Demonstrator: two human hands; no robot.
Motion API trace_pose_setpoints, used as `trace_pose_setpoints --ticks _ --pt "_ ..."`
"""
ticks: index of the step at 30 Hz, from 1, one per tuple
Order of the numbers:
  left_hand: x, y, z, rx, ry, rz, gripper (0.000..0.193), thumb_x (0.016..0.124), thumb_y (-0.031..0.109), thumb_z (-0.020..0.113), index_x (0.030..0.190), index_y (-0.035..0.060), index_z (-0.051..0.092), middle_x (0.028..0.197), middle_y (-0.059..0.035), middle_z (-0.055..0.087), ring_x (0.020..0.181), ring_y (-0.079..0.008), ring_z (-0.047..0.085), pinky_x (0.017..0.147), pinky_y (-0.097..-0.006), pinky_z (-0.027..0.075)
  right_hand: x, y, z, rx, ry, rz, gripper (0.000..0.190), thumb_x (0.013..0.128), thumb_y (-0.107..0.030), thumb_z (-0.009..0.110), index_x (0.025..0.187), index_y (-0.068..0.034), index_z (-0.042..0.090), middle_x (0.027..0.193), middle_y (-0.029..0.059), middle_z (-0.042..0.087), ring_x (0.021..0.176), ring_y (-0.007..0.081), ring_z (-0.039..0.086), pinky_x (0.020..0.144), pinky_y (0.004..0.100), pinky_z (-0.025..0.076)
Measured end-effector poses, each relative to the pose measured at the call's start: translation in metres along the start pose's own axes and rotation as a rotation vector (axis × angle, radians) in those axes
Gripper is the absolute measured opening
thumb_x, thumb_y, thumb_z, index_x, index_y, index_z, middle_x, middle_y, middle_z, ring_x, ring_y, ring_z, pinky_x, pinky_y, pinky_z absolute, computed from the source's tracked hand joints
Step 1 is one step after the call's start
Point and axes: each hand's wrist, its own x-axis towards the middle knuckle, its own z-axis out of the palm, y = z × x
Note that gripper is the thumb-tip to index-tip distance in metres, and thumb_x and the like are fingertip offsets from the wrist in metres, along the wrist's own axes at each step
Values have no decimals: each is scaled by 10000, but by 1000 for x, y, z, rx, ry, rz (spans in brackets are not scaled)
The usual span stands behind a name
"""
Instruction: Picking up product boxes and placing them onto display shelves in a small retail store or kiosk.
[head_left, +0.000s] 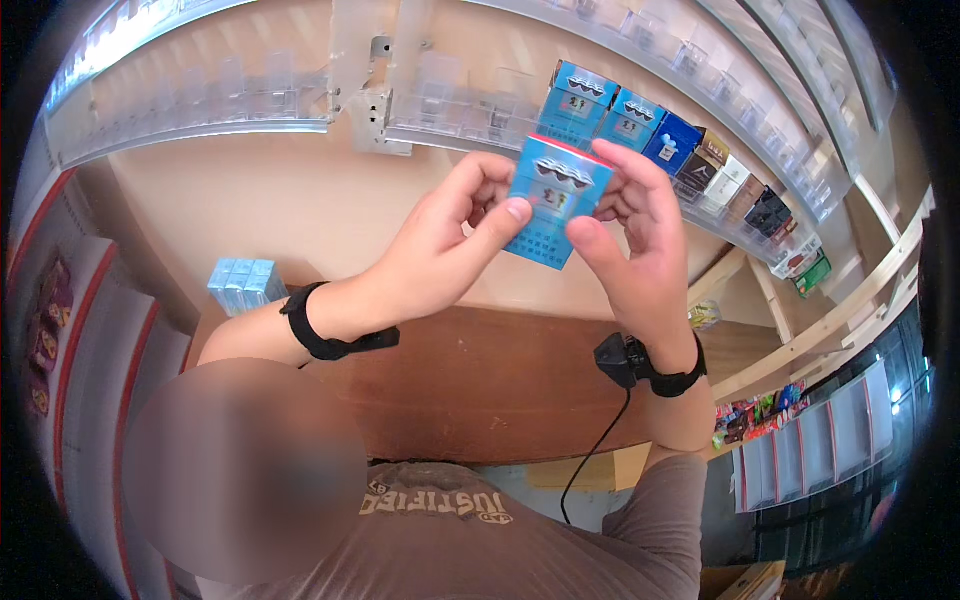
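Observation:
A light-blue cigarette pack (559, 214) with a red strip along its top edge is held up, tilted, in front of the shelf. My left hand (442, 244) grips its left side, thumb on the printed face and fingers curled behind. On the other side, my right hand (641, 225) has its thumb over the pack's right edge and its index finger at the top right corner. Behind the pack, a matching blue pack (579, 97) stands in the clear shelf tray, with another blue pack (634, 124) to its right.
A dark-blue pack (673, 144) and several other packs continue the row rightward. Clear dividers (499, 105) line the tray. A wrapped light-blue bundle (244, 281) sits at the left of the brown tabletop (480, 390). Tiered shelving (90, 322) flanks the left; a cable (592, 472) hangs from my right wrist.

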Motion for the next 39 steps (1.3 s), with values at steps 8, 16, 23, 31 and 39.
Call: trace_pose_setpoints --ticks 8,16,23,31,39 --pt "11 9 -22 802 65 239 366 894 165 634 1213 30 515 725 -32 546 672 -131 544 612 -291 424 36 -2 -23 -353 -10 -165 366 839 -99 703 1173 -27 571 1016 51 656 737 96 566 655 224 465" --pt "19 0 -30 1509 160 391 562 828 224 684 1344 104 498 660 -55 563 572 -210 565 549 -341 450 96 13 -7 -596 -39 -284 280 849 -122 674 1114 -94 587 869 116 669 696 197 625 643 311 498" --pt "16 4 -28 1578 103 277 619 834 248 675 1394 121 444 661 -59 586 577 -220 589 559 -353 475 103 5 -1 -766 -129 -196 261 841 -116 660 1094 -131 598 872 133 665 734 281 633 667 367 502" --pt "22 3 -28 1570 86 261 618 837 253 667 1392 115 433 620 -57 580 508 -231 572 518 -356 461 97 20 4 -1011 -102 -369 284 843 -79 623 1124 -113 629 1052 107 617 879 319 626 759 391 509" --pt "18 2 -28 1482 92 350 648 813 234 692 1386 77 434 616 -49 559 514 -218 549 511 -344 440 84 27 3 -1046 -60 -399 323 833 -71 613 1156 -86 620 1172 130 578 877 342 644 729 411 534"
